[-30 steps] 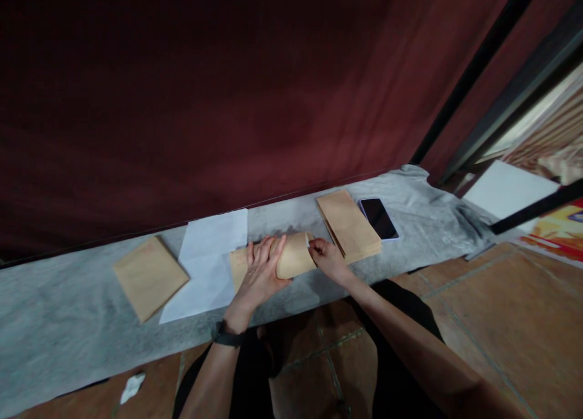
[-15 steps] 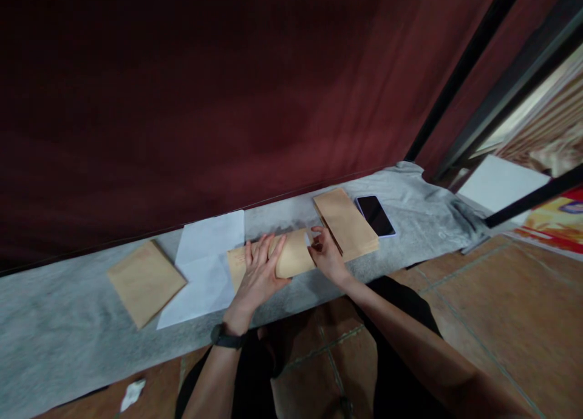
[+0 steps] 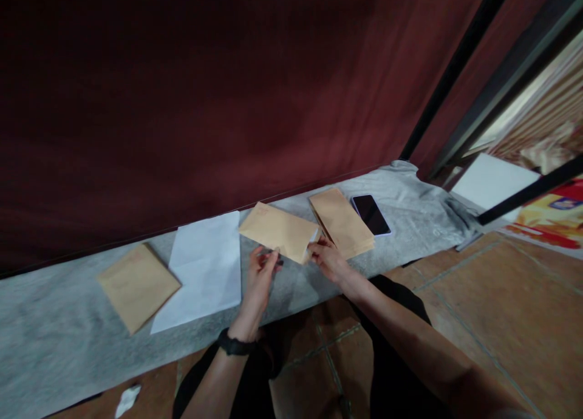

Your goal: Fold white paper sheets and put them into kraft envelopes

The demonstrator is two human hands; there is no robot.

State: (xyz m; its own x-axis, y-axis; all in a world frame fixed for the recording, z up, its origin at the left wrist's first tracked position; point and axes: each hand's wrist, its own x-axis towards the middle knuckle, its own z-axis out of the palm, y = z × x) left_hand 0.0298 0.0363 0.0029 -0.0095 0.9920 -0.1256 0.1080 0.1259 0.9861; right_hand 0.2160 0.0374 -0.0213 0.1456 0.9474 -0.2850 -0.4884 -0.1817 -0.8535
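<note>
While the right hand point(image 3: 330, 261) is pinching the right end of a rectangular tan paper envelope point(image 3: 279, 229) over the grey cloth-covered table point(image 3: 54, 322), the left hand point(image 3: 260, 275) is curling by its near edge, grip unclear, the probably light, crease-prone paper favouring edge holds.

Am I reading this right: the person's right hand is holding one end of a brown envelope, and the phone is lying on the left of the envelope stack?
Not quite: the phone lies to the right of the envelope stack, as the head view shows. The right hand is indeed holding one end of a brown envelope.
</note>
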